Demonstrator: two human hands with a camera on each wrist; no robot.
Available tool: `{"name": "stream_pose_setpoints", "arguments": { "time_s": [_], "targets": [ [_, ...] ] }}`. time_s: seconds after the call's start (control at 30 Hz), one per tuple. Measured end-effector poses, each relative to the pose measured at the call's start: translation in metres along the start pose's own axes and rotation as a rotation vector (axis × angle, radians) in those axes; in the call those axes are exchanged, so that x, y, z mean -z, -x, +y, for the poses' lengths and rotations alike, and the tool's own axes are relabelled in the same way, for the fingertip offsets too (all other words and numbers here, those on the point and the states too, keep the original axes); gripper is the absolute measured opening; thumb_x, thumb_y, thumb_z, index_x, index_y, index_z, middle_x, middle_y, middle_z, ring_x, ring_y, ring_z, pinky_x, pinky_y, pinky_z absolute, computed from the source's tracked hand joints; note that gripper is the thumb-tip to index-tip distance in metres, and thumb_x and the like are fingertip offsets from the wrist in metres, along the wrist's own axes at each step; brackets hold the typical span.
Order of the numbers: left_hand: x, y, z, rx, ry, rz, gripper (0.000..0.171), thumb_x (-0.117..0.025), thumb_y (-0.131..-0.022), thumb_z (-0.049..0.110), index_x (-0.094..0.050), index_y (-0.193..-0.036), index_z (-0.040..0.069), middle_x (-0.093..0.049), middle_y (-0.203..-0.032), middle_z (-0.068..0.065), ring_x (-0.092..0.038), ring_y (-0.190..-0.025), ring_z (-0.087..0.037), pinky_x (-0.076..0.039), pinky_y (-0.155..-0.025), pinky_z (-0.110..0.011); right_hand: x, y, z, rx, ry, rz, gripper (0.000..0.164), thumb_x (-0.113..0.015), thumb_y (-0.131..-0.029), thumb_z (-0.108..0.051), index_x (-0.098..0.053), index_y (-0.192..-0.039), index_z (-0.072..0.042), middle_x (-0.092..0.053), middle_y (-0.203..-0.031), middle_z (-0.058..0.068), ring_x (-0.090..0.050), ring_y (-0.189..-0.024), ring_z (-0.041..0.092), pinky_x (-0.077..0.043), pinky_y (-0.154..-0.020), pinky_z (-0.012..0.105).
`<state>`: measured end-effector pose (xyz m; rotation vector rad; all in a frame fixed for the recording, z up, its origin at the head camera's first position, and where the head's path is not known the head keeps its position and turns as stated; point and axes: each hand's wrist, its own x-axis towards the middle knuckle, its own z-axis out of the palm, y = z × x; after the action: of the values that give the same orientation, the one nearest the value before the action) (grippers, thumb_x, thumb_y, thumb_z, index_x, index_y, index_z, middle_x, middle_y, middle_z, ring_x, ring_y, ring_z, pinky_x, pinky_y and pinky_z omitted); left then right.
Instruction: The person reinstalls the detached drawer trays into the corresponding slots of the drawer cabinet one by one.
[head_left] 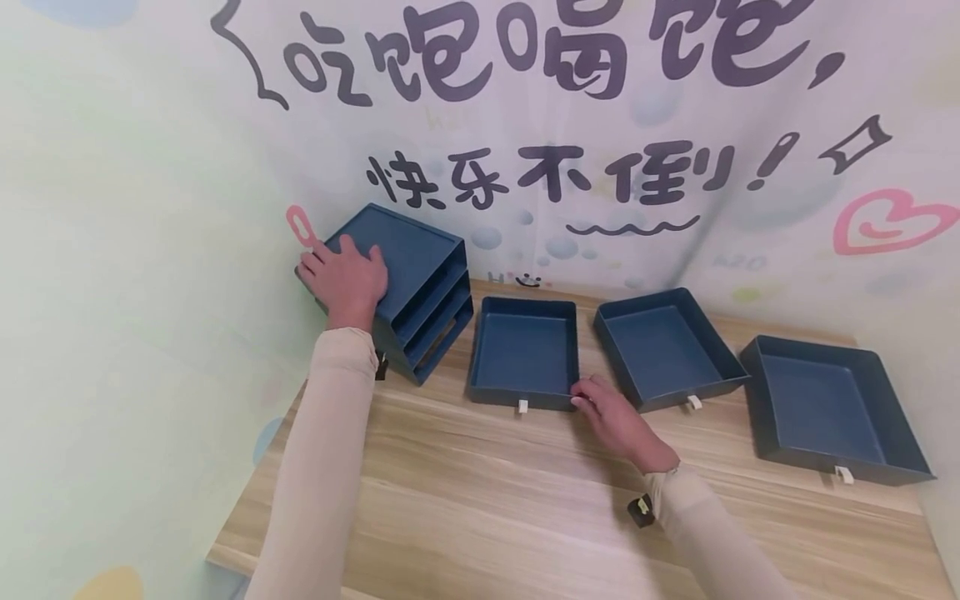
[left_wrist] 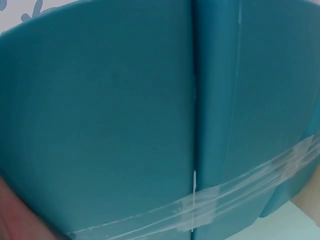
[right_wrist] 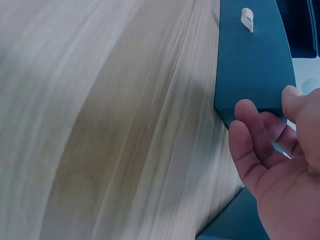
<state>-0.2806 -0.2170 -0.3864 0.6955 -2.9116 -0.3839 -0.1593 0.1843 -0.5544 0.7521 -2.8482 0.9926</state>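
A dark blue desktop drawer cabinet [head_left: 416, 242] stands at the back left of the table, its open slots facing right. My left hand [head_left: 347, 279] rests on its top near the left edge, fingers spread. Clear tape [left_wrist: 200, 207] runs across the cabinet's blue side [left_wrist: 100, 125] in the left wrist view. Right of the cabinet lies a shallow blue drawer [head_left: 525, 350] with a small white pull tab [head_left: 522, 407]. My right hand [head_left: 618, 421] pinches this drawer's front right corner, thumb at the rim and fingers curled at the side, as the right wrist view shows.
Two more blue drawers with white tabs lie to the right, a middle one [head_left: 663, 350] and a far right one [head_left: 832, 408]. The wooden table [head_left: 480, 500] meets a printed wall sheet [head_left: 712, 242] behind. A pale wall [head_left: 135, 333] borders the left.
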Motion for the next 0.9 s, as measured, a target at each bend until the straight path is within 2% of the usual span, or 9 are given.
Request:
{"name": "stream_pose_setpoints", "arguments": {
  "time_s": [0.17, 0.47, 0.63, 0.73, 0.83, 0.9],
  "targets": [
    [0.0, -0.004, -0.005, 0.004, -0.013, -0.004, 0.069, -0.032, -0.103, 0.055, -0.033, -0.153, 0.008, -0.021, -0.157, -0.035, -0.02, -0.143, -0.053, -0.01, -0.122, -0.065, 0.002, -0.001, 0.002, -0.015, 0.011, -0.011, 0.01, -0.058, -0.102, -0.01, -0.065, -0.108, -0.006, -0.058, -0.094, 0.003, -0.054, -0.079, 0.01, -0.051, -0.075, 0.033],
    [0.002, -0.006, -0.009, -0.012, 0.048, -0.001, 0.071, -0.038, -0.1, 0.061, -0.037, -0.151, 0.011, -0.023, -0.156, -0.032, -0.019, -0.141, -0.053, -0.011, -0.12, -0.067, 0.006, -0.001, 0.011, -0.034, 0.02, 0.002, 0.009, -0.058, -0.102, -0.007, -0.065, -0.107, -0.005, -0.059, -0.094, 0.004, -0.056, -0.076, 0.009, -0.053, -0.074, 0.033],
    [0.003, -0.007, -0.006, 0.008, 0.061, 0.0, 0.075, -0.041, -0.099, 0.064, -0.036, -0.153, 0.013, -0.022, -0.156, -0.033, -0.018, -0.142, -0.053, -0.012, -0.12, -0.066, 0.006, -0.001, 0.014, -0.091, 0.011, -0.002, 0.009, -0.055, -0.104, -0.008, -0.062, -0.11, -0.005, -0.058, -0.093, 0.005, -0.056, -0.078, 0.014, -0.051, -0.078, 0.039],
    [0.004, -0.008, -0.004, 0.015, 0.082, 0.012, 0.076, -0.043, -0.097, 0.066, -0.038, -0.151, 0.012, -0.023, -0.155, -0.034, -0.018, -0.141, -0.053, -0.013, -0.119, -0.065, 0.005, 0.0, 0.015, -0.144, -0.009, 0.015, 0.015, -0.057, -0.103, -0.011, -0.061, -0.117, -0.004, -0.063, -0.1, 0.009, -0.059, -0.084, 0.018, -0.052, -0.081, 0.041],
    [0.003, -0.008, -0.004, 0.024, 0.115, 0.012, 0.075, -0.045, -0.095, 0.068, -0.041, -0.144, 0.011, -0.024, -0.154, -0.035, -0.019, -0.139, -0.053, -0.013, -0.119, -0.065, 0.005, 0.003, 0.013, -0.222, -0.046, 0.046, 0.024, -0.061, -0.102, -0.016, -0.056, -0.122, -0.004, -0.064, -0.107, 0.011, -0.061, -0.084, 0.019, -0.053, -0.077, 0.036],
    [0.001, -0.008, -0.006, 0.035, 0.13, 0.005, 0.074, -0.046, -0.094, 0.069, -0.042, -0.139, 0.01, -0.025, -0.153, -0.034, -0.02, -0.138, -0.052, -0.013, -0.119, -0.064, 0.004, 0.005, 0.01, -0.268, -0.066, 0.081, 0.025, -0.063, -0.101, -0.021, -0.055, -0.119, -0.005, -0.064, -0.103, 0.01, -0.059, -0.08, 0.017, -0.051, -0.071, 0.03]
  ]
}}
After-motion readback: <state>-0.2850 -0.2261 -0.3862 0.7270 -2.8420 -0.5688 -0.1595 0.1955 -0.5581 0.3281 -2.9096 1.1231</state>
